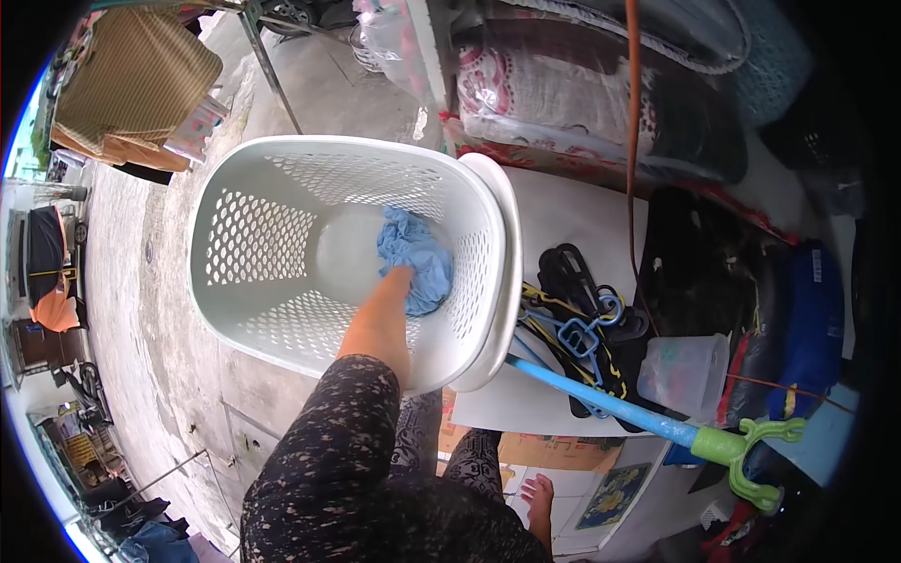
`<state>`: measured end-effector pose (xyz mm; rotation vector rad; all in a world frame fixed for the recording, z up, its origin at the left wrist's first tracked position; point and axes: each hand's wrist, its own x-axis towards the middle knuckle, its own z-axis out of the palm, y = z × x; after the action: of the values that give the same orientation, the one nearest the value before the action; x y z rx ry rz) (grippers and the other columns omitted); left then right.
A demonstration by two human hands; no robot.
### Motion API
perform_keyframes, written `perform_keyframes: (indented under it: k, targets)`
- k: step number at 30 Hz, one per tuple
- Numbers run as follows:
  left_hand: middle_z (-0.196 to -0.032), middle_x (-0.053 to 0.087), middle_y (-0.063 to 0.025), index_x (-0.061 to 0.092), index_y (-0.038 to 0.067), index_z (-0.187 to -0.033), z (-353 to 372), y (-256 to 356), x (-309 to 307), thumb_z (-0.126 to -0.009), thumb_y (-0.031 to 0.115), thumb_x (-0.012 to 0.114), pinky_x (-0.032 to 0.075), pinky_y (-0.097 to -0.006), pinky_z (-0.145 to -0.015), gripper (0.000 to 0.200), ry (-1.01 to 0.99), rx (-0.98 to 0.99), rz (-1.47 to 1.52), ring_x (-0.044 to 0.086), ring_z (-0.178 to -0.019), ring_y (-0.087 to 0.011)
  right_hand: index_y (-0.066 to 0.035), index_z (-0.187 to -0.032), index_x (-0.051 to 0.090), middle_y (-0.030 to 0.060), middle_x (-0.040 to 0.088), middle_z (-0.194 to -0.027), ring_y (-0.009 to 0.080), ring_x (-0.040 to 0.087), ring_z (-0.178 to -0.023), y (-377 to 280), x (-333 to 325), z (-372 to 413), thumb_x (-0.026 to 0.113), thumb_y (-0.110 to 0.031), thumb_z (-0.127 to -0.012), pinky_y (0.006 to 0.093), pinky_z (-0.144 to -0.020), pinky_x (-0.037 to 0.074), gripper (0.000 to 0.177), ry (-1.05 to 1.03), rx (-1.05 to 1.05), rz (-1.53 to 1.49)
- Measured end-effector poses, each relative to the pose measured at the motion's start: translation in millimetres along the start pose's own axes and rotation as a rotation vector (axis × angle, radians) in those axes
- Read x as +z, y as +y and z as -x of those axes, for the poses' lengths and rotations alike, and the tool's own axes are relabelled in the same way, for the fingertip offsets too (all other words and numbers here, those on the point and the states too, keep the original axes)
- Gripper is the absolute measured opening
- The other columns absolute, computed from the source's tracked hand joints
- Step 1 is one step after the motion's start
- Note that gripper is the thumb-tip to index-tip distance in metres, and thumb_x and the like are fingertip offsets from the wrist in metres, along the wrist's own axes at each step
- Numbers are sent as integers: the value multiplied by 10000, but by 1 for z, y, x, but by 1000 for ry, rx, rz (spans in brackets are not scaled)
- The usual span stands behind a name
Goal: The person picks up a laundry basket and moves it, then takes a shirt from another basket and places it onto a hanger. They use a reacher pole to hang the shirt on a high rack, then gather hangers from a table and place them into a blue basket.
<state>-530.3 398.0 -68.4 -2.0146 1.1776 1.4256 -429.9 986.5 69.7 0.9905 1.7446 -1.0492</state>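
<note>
A large white laundry basket (422,159) with perforated sides stands in front of me. My left hand (401,278) reaches down into it and is on a crumpled light blue cloth (427,263); the cloth hides most of its fingers. Away from the basket, my right hand (538,494) hangs low near the bottom, its fingers apart and nothing in it.
Right of the basket lie clothes hangers (577,338) and a clear plastic box (683,375). A blue pole (601,399) with a green forked end crosses the lower right. Plastic-wrapped bedding (554,94) is stacked at the top. A motorbike (86,394) stands far left.
</note>
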Motion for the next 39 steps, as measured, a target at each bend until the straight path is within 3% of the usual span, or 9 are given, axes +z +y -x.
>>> perform_keyframes:
  k: [6,8,16,22,26,27,28,34,39]
  targets:
    - [-939,575,-107,532,77,-1019,-19,28,-32,-749,296,571,478,-382,-610,350,-193,293,218,578,-774,-220,-64,-1050,484,121,584,-898,225,596,-758,-35,42,-2,498,-145,-822,316,-632,481,242,-300,-342,466]
    - [-929,584,-101,546,36,-1024,72,50,-71,-756,288,558,469,-341,-649,368,-213,537,129,566,-812,-197,-48,-1035,509,113,589,-913,211,597,-787,-74,64,9,518,-136,-811,304,-678,477,240,-433,-882,775]
    - [-748,566,-23,527,57,-864,376,25,-202,-736,232,594,482,-245,-616,227,-306,1077,845,581,-670,-119,-65,-1051,538,97,573,-967,205,574,-803,-266,126,236,534,-62,-798,278,-670,459,253,-1036,-1472,863]
    - [-885,588,-70,503,17,-981,569,-69,-265,-825,244,545,476,-263,-719,279,-504,1695,1025,584,-777,-138,-9,-1237,310,185,409,-1181,315,462,-1043,-302,196,358,685,-197,-708,385,-834,415,676,-917,-2144,389]
    - [-895,588,-88,489,-2,-1044,644,-136,-281,-882,241,462,479,-262,-724,293,1138,2094,180,576,-788,-160,-29,-1246,308,191,367,-1217,335,439,-1048,-279,245,440,660,-160,-710,412,-836,390,654,-678,-2511,-45]
    - [-896,596,-104,497,-2,-1041,662,-150,-283,-896,273,420,477,-281,-736,320,537,2203,433,587,-795,-176,-28,-1204,352,199,389,-1188,351,441,-1045,-274,258,451,653,-138,-709,410,-847,386,590,-677,-2520,-55]
    - [-897,604,-119,506,-3,-1039,680,-164,-285,-910,304,378,474,-299,-747,357,-43,2177,739,598,-803,-193,-28,-1163,395,207,412,-1160,366,444,-1043,-268,270,458,645,-116,-708,408,-858,381,526,-679,-2528,-63]
    - [-864,588,-73,510,19,-1020,645,-303,-377,-843,282,540,498,-255,-725,318,783,1681,875,578,-764,-138,-11,-1073,530,-5,559,-936,61,493,-833,-247,334,477,481,-62,-839,180,-765,378,244,-1686,-1623,232]
    - [-817,591,-46,522,69,-925,551,-424,-416,-779,330,620,514,-251,-645,314,704,1173,1112,592,-703,-127,-43,-1009,569,-1,585,-847,58,507,-783,-208,336,505,480,-149,-849,195,-732,392,212,-1253,-2118,808]
